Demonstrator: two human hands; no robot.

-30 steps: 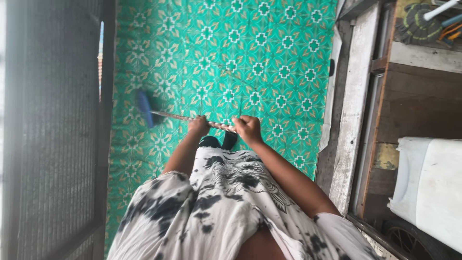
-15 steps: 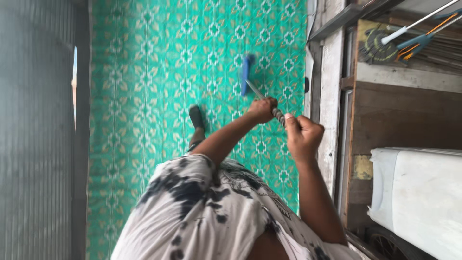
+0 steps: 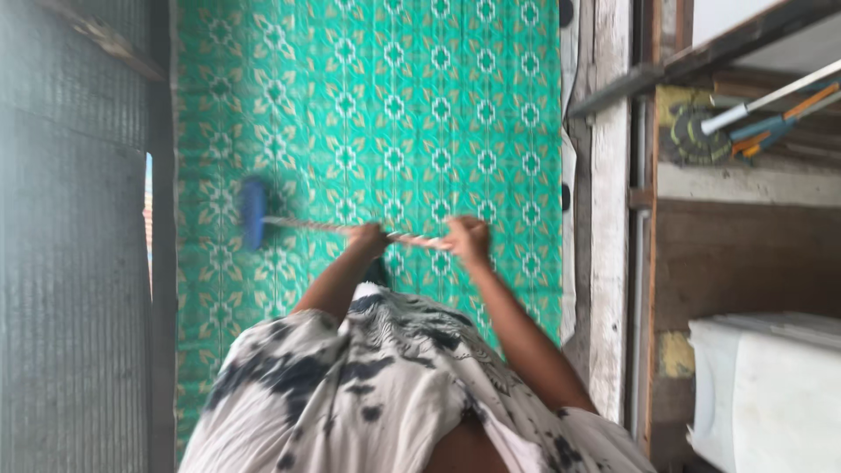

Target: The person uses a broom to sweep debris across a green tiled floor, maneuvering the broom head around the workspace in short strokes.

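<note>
Swung across from the right side of the floor, the blue broom head (image 3: 254,213) now sits at the left, near the dark corrugated wall (image 3: 74,263), where half a second ago it pointed up toward the wooden frame. Both hands have dropped from the right to the middle of the view.

Head view: the whole picture is blurred by motion, so fine detail is hard to make out. The broom handle (image 3: 320,226) looks striped or wound in a light-and-dark spiral and runs nearly level from the blue head to the hands. The left hand (image 3: 366,236) grips it nearer the head, fingers wrapped tight around it; the right hand (image 3: 469,239) is clamped on the end of the handle, fingers likewise closed about it. Part of the handle is hidden inside both fists. The person's black-and-white patterned garment (image 3: 385,385) fills the lower middle and hides the legs and feet, and it is cut off by the bottom edge. Under the broom lies green floor covering (image 3: 412,96) with a white and tan flower pattern. At right stands a weathered wooden frame (image 3: 609,219); behind it long-handled tools (image 3: 753,118) lie on a shelf, blurred, and a white container (image 3: 771,394) is cut off by the edge, its contents unseen.
</note>
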